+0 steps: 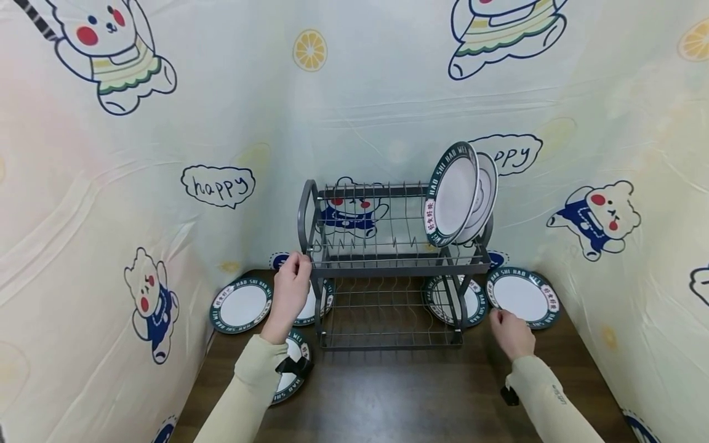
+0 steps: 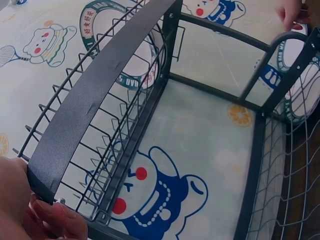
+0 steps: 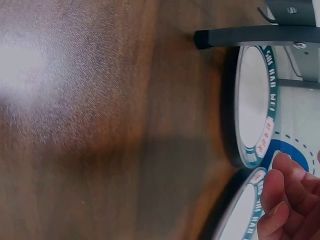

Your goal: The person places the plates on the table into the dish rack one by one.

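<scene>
My left hand (image 1: 290,292) grips the front left corner of the upper tier of a dark grey two-tier dish rack (image 1: 399,271); in the left wrist view its thumb and fingers wrap the frame (image 2: 75,130). Two round plates (image 1: 451,200) with green lettered rims stand upright at the upper tier's right end. My right hand (image 1: 512,335), its fingers loosely bent and holding nothing, is at the near edge of a plate (image 1: 520,298) right of the rack. In the right wrist view the fingertips overlap the edge of a plate (image 3: 243,212).
One plate (image 1: 473,301) lies behind the rack's lower right side. On the left are a plate (image 1: 242,306), another (image 1: 304,315) partly behind the rack, and a third (image 1: 290,384) partly under my left forearm. A printed cloth (image 1: 388,123) surrounds the brown table (image 1: 388,394).
</scene>
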The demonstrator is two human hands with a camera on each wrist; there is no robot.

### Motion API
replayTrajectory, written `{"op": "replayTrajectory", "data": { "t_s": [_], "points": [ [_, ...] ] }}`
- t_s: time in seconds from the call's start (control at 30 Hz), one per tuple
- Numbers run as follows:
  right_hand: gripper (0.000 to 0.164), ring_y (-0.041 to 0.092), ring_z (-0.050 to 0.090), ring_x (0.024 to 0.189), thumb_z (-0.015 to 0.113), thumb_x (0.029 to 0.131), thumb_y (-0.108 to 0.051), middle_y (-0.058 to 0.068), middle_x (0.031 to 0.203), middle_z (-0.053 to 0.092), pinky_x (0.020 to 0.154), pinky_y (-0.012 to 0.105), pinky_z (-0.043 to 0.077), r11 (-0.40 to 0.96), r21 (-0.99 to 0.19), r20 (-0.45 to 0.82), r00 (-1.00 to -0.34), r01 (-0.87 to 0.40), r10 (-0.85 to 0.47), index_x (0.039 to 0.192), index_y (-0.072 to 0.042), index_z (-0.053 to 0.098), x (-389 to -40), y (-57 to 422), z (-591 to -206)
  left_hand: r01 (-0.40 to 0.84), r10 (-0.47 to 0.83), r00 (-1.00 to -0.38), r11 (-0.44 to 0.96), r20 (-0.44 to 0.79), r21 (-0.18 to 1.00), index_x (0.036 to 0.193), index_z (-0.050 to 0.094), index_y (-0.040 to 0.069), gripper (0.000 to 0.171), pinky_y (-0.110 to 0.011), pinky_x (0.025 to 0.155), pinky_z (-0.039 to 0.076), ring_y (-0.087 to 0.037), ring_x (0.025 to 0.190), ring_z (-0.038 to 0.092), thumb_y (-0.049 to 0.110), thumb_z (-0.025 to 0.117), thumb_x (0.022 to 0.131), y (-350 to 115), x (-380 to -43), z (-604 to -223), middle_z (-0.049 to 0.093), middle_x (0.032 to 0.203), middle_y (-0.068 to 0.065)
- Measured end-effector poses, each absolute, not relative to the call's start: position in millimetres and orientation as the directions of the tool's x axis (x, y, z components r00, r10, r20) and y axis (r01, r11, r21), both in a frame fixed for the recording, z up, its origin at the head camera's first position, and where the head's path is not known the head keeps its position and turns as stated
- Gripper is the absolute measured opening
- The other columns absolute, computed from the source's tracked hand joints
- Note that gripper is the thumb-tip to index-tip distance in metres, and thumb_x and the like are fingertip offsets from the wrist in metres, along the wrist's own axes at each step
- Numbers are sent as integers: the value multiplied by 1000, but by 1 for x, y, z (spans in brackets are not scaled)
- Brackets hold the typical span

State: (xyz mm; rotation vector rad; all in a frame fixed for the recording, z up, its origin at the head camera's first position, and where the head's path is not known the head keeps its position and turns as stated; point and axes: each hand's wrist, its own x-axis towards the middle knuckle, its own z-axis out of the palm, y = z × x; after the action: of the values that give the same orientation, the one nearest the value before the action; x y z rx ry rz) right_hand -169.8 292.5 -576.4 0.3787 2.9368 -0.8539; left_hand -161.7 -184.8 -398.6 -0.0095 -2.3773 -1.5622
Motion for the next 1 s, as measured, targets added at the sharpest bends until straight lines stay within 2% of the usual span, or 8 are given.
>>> {"op": "replayTrajectory", "data": {
  "t_s": [0.17, 0.63, 1.0],
  "points": [
    [46, 27, 52, 62, 36, 109, -36, 8, 68, 51, 58, 43, 41, 816, -510, -135, -962, 271, 236, 75, -10, 52, -172, 288, -585, 173, -156, -954, 413, 257, 894, 87, 49, 10, 28, -28, 49, 32, -25, 57, 42, 26, 41, 109, -185, -161, -399, 44, 71, -6],
    [46, 27, 51, 59, 36, 108, -36, 9, 66, 49, 57, 41, 40, 818, -502, -174, -959, 281, 223, 74, -9, 50, -175, 280, -598, 169, -162, -952, 426, 259, 889, 87, 51, 10, 28, -27, 49, 32, -24, 58, 42, 25, 41, 109, -185, -162, -399, 44, 72, -6],
    [46, 28, 53, 65, 34, 108, -38, 10, 70, 51, 62, 44, 42, 808, -489, -257, -939, 330, 228, 76, -9, 52, -176, 283, -609, 154, -163, -956, 429, 245, 890, 87, 51, 9, 29, -28, 49, 33, -22, 58, 43, 25, 40, 110, -185, -162, -398, 45, 72, -5]
  ]
}}
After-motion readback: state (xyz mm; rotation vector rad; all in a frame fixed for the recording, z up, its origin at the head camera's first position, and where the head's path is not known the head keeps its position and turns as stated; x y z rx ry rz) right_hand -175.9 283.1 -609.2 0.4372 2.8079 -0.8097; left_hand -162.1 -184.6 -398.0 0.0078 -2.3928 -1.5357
